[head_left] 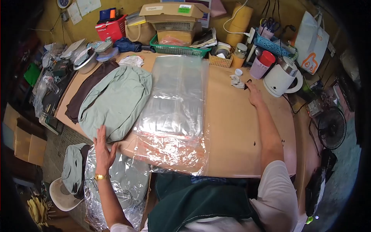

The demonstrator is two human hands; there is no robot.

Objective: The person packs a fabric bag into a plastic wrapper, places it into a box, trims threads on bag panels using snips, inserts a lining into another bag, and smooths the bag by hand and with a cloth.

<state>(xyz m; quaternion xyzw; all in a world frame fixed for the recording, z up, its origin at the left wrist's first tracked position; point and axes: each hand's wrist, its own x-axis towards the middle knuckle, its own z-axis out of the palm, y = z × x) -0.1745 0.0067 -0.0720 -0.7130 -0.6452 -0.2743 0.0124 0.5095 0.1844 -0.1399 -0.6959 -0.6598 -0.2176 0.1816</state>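
Observation:
My left hand is open, fingers spread, at the near edge of a pale green fabric piece lying on the table. Below that hand, a clear plastic bag with pale green fabric inside sits off the table's front edge. My right arm reaches far across the table. At the fingertips of my right hand is a small dark thing, too small to name, beside a crumpled white scrap. Between my hands lies a stack of clear plastic bags, shiny and wrinkled at the near end.
Dark brown fabric lies left of the green piece. A white kettle and a pink cup stand near my right hand. Along the back are a green basket and a cardboard box. A fan is at right.

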